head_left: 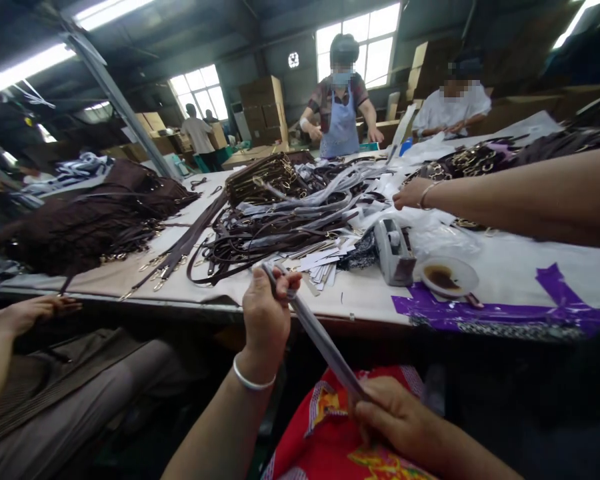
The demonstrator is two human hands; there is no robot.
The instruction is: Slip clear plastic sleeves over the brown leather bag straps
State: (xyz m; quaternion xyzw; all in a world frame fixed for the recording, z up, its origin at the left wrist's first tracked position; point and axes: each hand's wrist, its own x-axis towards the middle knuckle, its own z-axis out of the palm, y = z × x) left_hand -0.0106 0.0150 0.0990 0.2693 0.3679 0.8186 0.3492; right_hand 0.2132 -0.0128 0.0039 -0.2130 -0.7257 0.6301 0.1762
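Note:
A narrow strap in a clear plastic sleeve (326,341) stretches slantwise between my two hands, above a red patterned cloth (310,427) on my lap. My left hand (267,310), with a silver bangle at the wrist, is closed around its upper end near the table edge. Lower down and nearer to me, my right hand (397,408) grips the other end, the fingers partly hidden. Just beyond my left hand lie white paper tags (325,260) and a heap of dark brown straps (270,237) with metal clasps, some in plastic sleeves.
A tape dispenser (395,253) and a shallow dish of brown liquid (449,277) stand near the purple-taped table edge. Dark straps pile up (80,220) at left. A co-worker's arm (510,197) reaches in from the right, another person's hand (35,313) from the left. People work across the table.

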